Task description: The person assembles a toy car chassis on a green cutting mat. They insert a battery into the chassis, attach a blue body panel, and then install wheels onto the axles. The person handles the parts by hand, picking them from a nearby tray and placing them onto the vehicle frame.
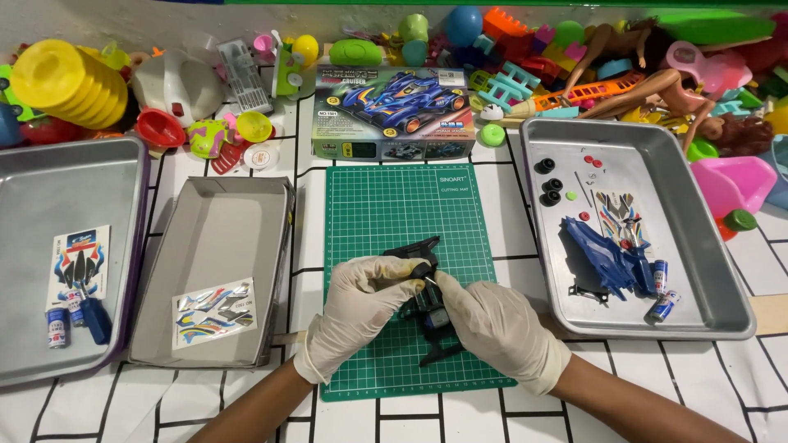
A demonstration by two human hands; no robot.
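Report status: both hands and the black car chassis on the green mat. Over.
Left hand and right hand, both gloved, shut on black chassis. Chassis over green cutting mat. Nothing blocking the grip.

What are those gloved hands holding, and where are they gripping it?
A black toy car chassis: the right hand grips its middle, while the left hand pinches a small tool at its top.

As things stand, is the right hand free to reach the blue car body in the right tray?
Probably not yet: the right hand grips the black chassis with the left hand. The path to the blue car body looks open.
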